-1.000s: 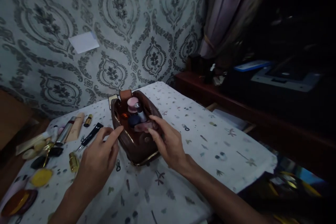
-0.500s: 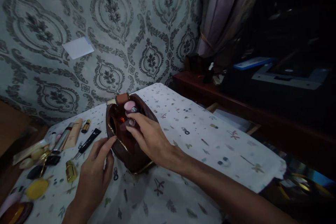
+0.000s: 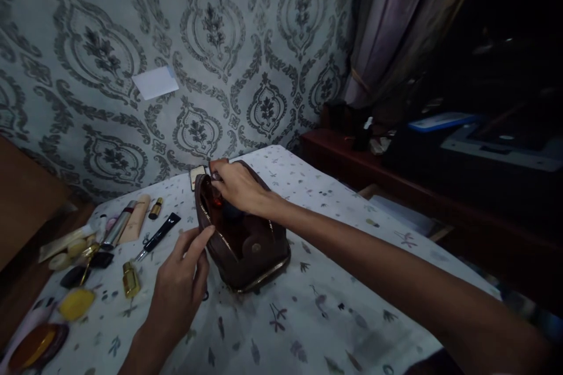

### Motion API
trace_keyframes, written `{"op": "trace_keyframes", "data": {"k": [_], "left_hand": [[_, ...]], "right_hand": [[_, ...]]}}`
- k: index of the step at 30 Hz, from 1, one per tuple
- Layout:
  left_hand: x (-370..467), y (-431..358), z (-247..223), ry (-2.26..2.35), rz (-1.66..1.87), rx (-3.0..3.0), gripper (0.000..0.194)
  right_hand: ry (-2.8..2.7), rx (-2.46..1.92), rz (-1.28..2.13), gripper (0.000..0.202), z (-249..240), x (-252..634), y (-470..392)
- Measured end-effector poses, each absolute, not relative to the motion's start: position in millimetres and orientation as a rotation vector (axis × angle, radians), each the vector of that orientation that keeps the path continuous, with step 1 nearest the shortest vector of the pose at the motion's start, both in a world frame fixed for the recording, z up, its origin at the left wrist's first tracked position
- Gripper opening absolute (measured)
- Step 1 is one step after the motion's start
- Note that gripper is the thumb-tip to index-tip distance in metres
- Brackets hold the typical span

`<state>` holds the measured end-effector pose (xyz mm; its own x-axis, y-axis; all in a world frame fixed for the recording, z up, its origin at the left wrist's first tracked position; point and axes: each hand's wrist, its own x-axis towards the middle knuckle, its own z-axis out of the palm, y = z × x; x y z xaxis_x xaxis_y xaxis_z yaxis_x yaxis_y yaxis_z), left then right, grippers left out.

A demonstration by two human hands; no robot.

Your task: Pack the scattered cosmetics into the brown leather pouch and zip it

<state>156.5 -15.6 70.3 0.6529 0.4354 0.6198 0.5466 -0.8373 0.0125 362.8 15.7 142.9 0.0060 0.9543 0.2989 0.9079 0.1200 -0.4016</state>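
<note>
Head view, from the left edge inward: a round amber-topped case (image 3: 38, 347) sits at the near corner of the patterned tablecloth (image 3: 352, 316), with a yellow disc (image 3: 77, 303) just beyond it. Farther back, a silver tube (image 3: 118, 227) lies against a beige tube (image 3: 134, 220); nearer, a gold bottle (image 3: 131, 281) lies apart from them. Next come a small gold-and-dark bottle (image 3: 155, 208) and a slim black tube (image 3: 162, 233). The left hand (image 3: 176, 281) has its fingers partly bent, the index fingertip touching the near-left zip edge of the brown bag (image 3: 259, 266); whether it pinches that edge, I cannot tell. The bag stands unzipped on the cloth, mid-table. The right hand (image 3: 240, 187) reaches into its far end, thumb and index close together; what they hold is too hidden to tell. Farther right runs a dark red ledge (image 3: 343, 152).
</note>
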Motion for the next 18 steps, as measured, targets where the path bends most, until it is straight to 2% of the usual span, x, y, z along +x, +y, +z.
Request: {"op": "trace_keyframes", "data": {"k": [6, 18], "left_hand": [[154, -14, 65, -0.84, -0.957, -2.731, 0.04], [152, -14, 65, -0.863, -0.931, -2.741, 0.041]], "right_hand": [[-2.0, -1.899, 0.146, 0.024, 158, 362, 51], [-2.13, -2.069, 0.288, 0.037, 140, 342, 62]]}}
